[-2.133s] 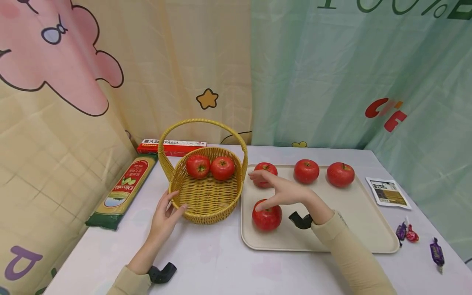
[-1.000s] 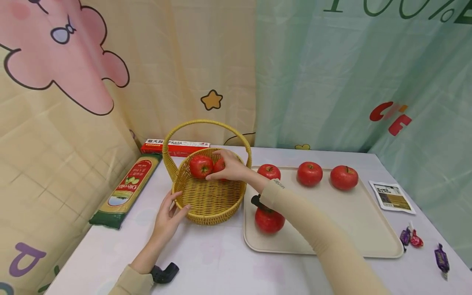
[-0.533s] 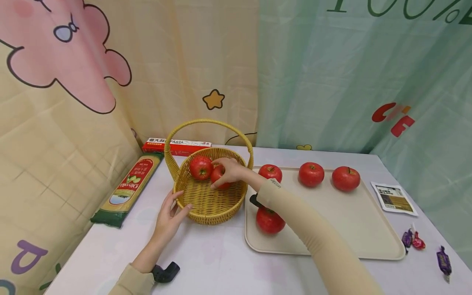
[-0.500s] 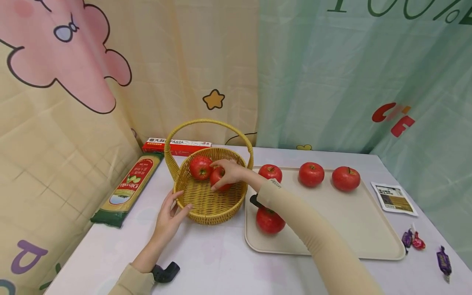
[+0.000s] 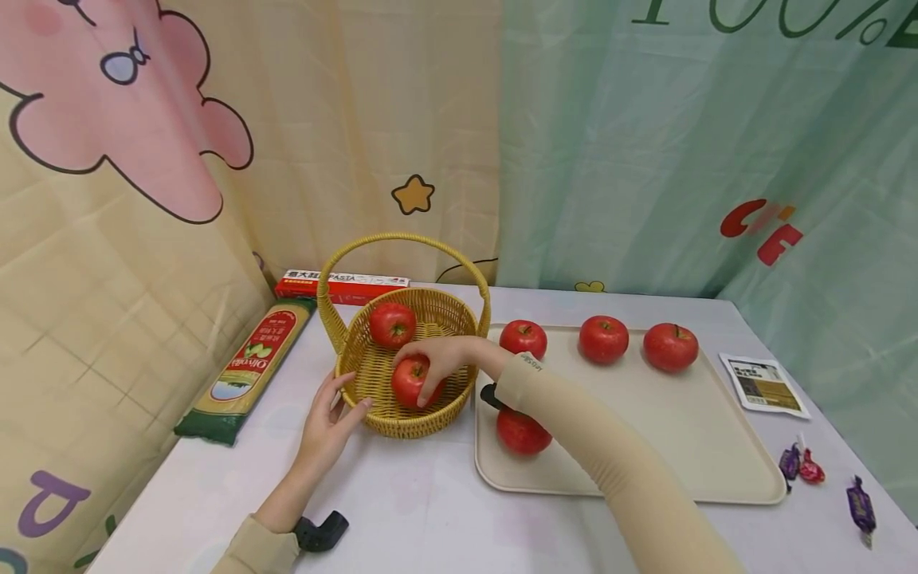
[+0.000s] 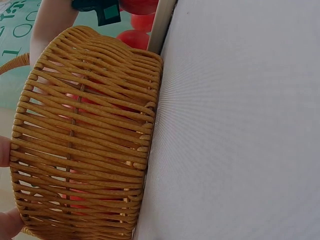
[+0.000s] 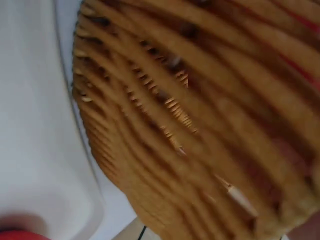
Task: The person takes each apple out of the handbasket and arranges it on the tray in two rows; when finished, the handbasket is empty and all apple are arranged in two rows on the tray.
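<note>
In the head view my right hand grips a red apple inside the yellow wicker basket, near its front. A second apple lies at the back of the basket. My left hand holds the basket's left front rim, thumb and a finger on its edge. The left wrist view shows the basket's woven side, with fingertips at the rim and red showing through the gaps. In the right wrist view, blurred wicker fills most of the picture and hides the hand.
Right of the basket, a beige tray bears several apples. Left lie a pasta bag and a red pasta box. A white packet and wrapped candies lie right of the tray.
My right hand has come from above the tray into the basket, taken hold of the right apple, and moved it toward the basket's front. My left hand stays on the rim.
</note>
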`<state>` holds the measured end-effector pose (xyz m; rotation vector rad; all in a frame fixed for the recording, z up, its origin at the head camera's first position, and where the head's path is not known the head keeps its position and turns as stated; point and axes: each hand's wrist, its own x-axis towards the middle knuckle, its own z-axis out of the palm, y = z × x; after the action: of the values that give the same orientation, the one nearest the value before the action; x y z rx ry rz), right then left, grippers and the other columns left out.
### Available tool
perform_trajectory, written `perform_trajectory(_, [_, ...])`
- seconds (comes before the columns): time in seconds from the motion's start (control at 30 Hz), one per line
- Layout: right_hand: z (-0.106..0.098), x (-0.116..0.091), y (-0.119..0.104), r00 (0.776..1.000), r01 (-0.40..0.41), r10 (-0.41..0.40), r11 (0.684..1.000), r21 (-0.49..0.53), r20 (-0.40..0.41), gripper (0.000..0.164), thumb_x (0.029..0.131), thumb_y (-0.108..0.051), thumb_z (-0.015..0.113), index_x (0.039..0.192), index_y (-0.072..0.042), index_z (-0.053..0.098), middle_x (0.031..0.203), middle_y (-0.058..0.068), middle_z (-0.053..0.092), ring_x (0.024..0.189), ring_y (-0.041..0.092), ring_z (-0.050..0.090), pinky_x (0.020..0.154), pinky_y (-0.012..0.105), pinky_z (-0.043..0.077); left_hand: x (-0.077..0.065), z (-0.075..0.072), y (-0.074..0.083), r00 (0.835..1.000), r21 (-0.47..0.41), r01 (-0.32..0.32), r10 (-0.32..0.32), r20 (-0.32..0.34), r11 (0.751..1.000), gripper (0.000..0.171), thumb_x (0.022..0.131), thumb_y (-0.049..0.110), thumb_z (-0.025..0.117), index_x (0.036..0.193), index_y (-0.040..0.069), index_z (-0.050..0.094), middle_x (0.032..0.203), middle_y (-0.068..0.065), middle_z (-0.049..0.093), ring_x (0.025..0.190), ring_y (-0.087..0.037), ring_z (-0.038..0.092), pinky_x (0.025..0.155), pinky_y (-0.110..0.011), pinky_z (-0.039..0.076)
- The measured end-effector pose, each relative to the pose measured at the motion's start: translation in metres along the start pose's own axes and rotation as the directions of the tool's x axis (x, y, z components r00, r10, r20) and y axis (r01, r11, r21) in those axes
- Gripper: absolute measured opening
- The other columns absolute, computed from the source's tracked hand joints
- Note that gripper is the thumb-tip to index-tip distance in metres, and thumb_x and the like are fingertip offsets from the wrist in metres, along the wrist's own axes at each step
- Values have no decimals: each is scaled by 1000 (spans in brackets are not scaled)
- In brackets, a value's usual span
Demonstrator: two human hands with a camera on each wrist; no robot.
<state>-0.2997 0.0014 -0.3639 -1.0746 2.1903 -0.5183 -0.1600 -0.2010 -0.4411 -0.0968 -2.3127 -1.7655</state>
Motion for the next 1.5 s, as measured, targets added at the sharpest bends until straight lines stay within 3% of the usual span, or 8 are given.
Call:
perform_trajectory(0.2, [1, -6, -14, 1000, 26, -27, 992, -123, -3, 68, 70, -28, 82, 129, -26, 48, 122, -6, 49, 114, 14, 43, 93, 32, 45, 0, 0, -1, 1000, -8, 1, -1, -1, 1000, 52, 90, 13, 64, 134, -3, 40, 153, -15, 14, 140, -28, 15, 111, -39, 24])
perform_trajectory(0.3, [-2, -22, -25, 993, 96, -104, 983, -155, -48, 66, 72, -29, 81, 130, -26, 48, 124, -7, 49, 115, 14, 43, 90, 29, 47, -1, 0, 1, 1000, -12, -15, 15, 0, 1000, 53, 90, 13, 64, 133, -4, 39, 153, -17, 14, 140, -31, 15, 111, -44, 23])
perform_trajectory(0.5, [-6, -83, -36, 940, 275, -294, 953, -127, -173, 64, 74, -27, 78, 129, -24, 47, 125, -9, 48, 114, 10, 43, 83, 23, 51, -1, 0, 3, 999, -9, -49, 49, -19, 999, 51, 89, 9, 63, 132, -5, 40, 152, -19, 15, 139, -34, 16, 111, -46, 24])
perform_trajectory(0.67, [-2, -139, -24, 903, 302, -323, 946, -115, -284, 63, 73, -24, 78, 128, -23, 48, 124, -12, 49, 112, 9, 45, 83, 27, 52, 0, -1, 4, 998, -7, -57, 57, -12, 998, 51, 89, 10, 64, 132, -5, 40, 152, -19, 14, 139, -34, 15, 111, -46, 23])
perform_trajectory(0.8, [6, -176, -1, 896, 232, -240, 970, -65, -375, 63, 74, -24, 78, 128, -26, 48, 124, -12, 49, 111, 11, 47, 84, 32, 52, -1, -2, 3, 999, 0, -34, 34, -4, 999, 52, 90, 12, 63, 133, -5, 40, 153, -19, 13, 140, -34, 14, 112, -46, 22])
perform_trajectory(0.97, [17, -213, 38, 875, 89, -57, 995, 42, -482, 65, 72, -28, 81, 129, -27, 49, 125, -6, 49, 113, 19, 46, 82, 35, 52, 0, -1, 3, 1000, 16, 3, -3, -10, 1000, 53, 90, 12, 63, 134, -3, 39, 153, -17, 13, 140, -31, 14, 112, -43, 23])
perform_trajectory(1.17, [29, -246, 81, 846, -114, 182, 980, 163, -500, 70, 69, -32, 82, 130, -24, 48, 126, 8, 48, 113, 34, 43, 74, 35, 55, 0, -1, 1, 1000, 13, 4, -4, -11, 1000, 54, 89, 12, 64, 135, -2, 39, 153, -16, 13, 140, -30, 14, 113, -43, 22])
perform_trajectory(1.5, [49, -259, 128, 876, -160, 194, 981, 112, -443, 65, 69, -30, 82, 124, -14, 51, 117, 5, 53, 109, 28, 47, 78, 33, 52, 0, -1, 1, 1000, 14, 18, -17, -12, 1000, 52, 90, 15, 64, 134, -1, 40, 154, -14, 13, 140, -28, 16, 111, -35, 24])
